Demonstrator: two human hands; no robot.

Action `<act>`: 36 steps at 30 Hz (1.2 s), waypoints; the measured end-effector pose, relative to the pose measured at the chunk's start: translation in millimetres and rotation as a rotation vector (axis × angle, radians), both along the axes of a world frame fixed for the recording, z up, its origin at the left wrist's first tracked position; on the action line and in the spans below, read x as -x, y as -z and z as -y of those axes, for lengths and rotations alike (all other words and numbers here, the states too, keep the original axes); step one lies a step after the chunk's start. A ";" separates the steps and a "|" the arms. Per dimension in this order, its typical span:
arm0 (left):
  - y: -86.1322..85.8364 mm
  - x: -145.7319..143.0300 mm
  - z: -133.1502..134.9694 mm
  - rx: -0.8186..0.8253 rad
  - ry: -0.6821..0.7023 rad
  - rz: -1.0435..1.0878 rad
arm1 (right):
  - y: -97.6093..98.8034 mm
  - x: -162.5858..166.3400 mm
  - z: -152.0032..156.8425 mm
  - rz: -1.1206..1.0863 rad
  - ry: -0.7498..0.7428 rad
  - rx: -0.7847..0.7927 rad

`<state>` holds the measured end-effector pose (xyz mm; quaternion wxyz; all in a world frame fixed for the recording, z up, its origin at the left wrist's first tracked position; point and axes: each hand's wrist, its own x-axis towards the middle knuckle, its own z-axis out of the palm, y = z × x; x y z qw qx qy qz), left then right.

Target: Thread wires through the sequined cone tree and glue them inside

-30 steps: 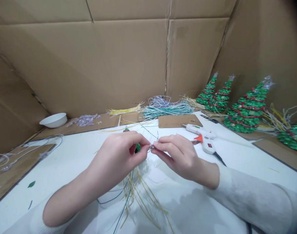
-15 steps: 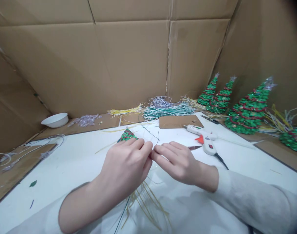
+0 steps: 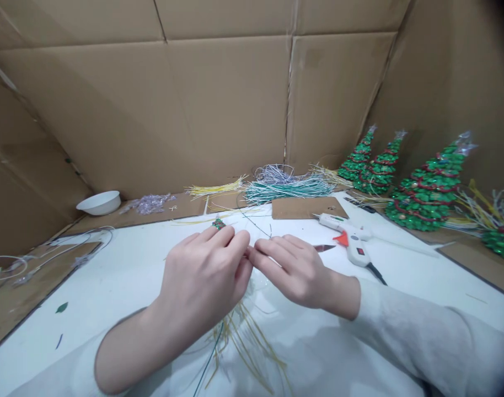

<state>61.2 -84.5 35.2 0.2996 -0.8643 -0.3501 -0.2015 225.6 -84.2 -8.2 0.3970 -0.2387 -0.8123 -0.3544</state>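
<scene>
My left hand (image 3: 204,275) is closed around a small green beaded tree (image 3: 218,223); only the tree's tip shows above my fingers. Thin yellow and green wires (image 3: 239,342) trail from under that hand toward me over the white table (image 3: 123,275). My right hand (image 3: 293,270) meets the left at the fingertips, its fingers pinched on something too small to make out. A thin dark wire (image 3: 256,225) arcs up just behind the fingertips.
A white glue gun (image 3: 347,237) lies right of my hands, a cardboard piece (image 3: 305,207) behind it. Bundles of teal wires (image 3: 289,187) and yellow wires (image 3: 214,188) lie at the back. Several finished green trees (image 3: 425,190) stand at right. A white bowl (image 3: 98,203) sits back left.
My left hand rolled over the small tree, covering most of it. Both hands stayed joined at the fingertips and shifted slightly left.
</scene>
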 end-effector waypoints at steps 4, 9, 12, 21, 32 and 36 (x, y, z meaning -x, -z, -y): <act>-10.0 19.7 -13.2 -0.012 -0.163 0.062 | 3.2 -7.6 -4.1 -0.034 0.025 -0.029; -27.2 57.1 -42.3 0.172 -0.403 0.177 | 15.7 -26.6 -26.7 -0.283 0.161 0.270; -25.6 67.7 -57.1 0.281 -0.451 0.192 | 27.9 -36.3 -44.7 -0.326 0.282 0.588; 12.4 101.5 -109.3 0.490 -0.647 0.093 | 59.3 -60.9 -69.2 -0.202 0.627 0.920; 41.1 118.4 -134.3 0.595 -0.622 0.043 | 63.7 -55.3 -68.2 -0.063 0.676 0.884; 41.7 121.7 -136.6 0.613 -0.599 0.030 | 66.1 -55.4 -68.8 -0.028 0.669 0.841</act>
